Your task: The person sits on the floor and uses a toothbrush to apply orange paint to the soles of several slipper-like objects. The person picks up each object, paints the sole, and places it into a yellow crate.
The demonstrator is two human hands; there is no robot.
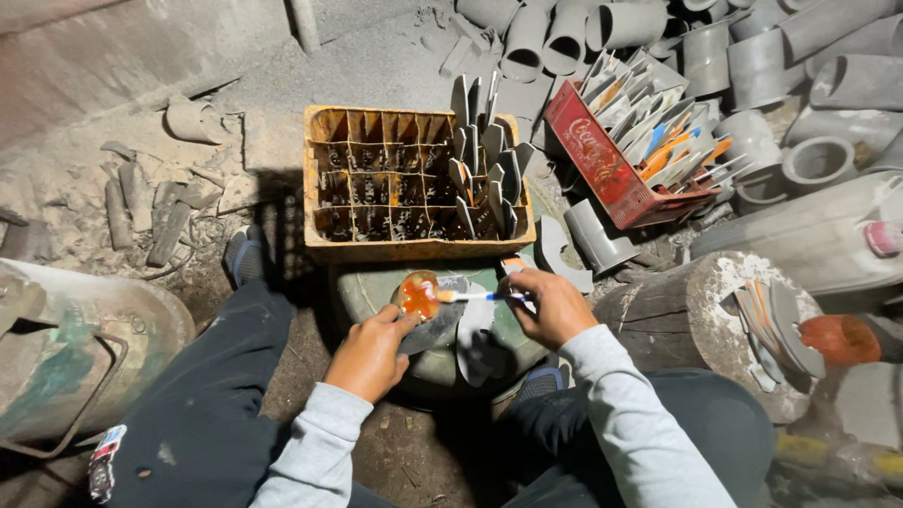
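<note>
Nearest you, your left hand [369, 353] has its fingers clamped on the grey curved piece [431, 325] over the round green drum [362, 292], your right hand [550, 306] pinching the toothbrush [480, 296]; a loose grip could smear orange paste [419, 294] onto the drum.

The divided crate [414, 183] stands on the floor directly ahead of the person, with curved metal pieces [484, 165] upright in its right-hand compartments. To its right a second crate [621, 150] sits tilted, filled with more pieces. Behind both crates lies a heap of pipe sections [752, 56]. Just before the divided crate is a round drum [442, 320], between the person's knees. Right of the drum stands a log stump [696, 325] with pieces on top. A large canister [66, 353] lies at far left.
</note>
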